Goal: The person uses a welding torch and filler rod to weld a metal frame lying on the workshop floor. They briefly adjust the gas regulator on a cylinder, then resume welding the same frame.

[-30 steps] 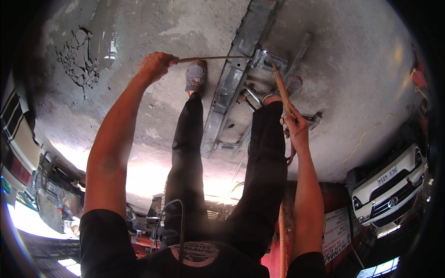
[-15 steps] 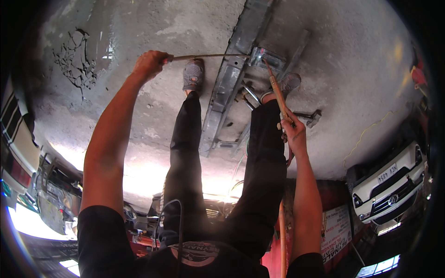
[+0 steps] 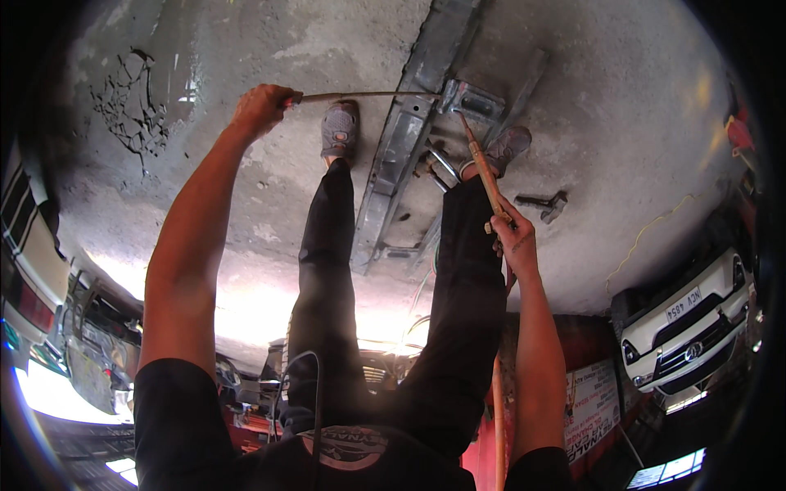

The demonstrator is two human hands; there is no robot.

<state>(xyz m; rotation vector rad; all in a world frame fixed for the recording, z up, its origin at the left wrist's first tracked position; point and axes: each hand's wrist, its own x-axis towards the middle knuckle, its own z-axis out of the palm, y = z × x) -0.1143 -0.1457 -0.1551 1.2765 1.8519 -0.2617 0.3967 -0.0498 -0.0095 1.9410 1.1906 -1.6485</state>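
Observation:
My left hand (image 3: 262,110) is closed round the near end of a long thin metal rod (image 3: 368,95), reddish at the grip. The rod reaches right across a grey steel rail (image 3: 407,123) on the floor to a small metal bracket (image 3: 476,100) beside it. Held in my right hand (image 3: 517,237) is a brass-coloured gas torch (image 3: 483,168), with valve knobs near the fingers. Its tip points at the near left side of the bracket, close to the rod's far end; whether they touch is too small to tell. No flame can be made out.
My shoes (image 3: 340,131) stand on either side of the rail. A hammer (image 3: 550,204) lies right of my right leg. An orange hose (image 3: 499,409) hangs by my right arm. Dark scraps (image 3: 135,106) lie far left; a white vehicle (image 3: 688,319) stands at right.
The torch has shifted slightly left and its tip has drawn back toward me from the bracket. My left hand and the rod have moved up a little.

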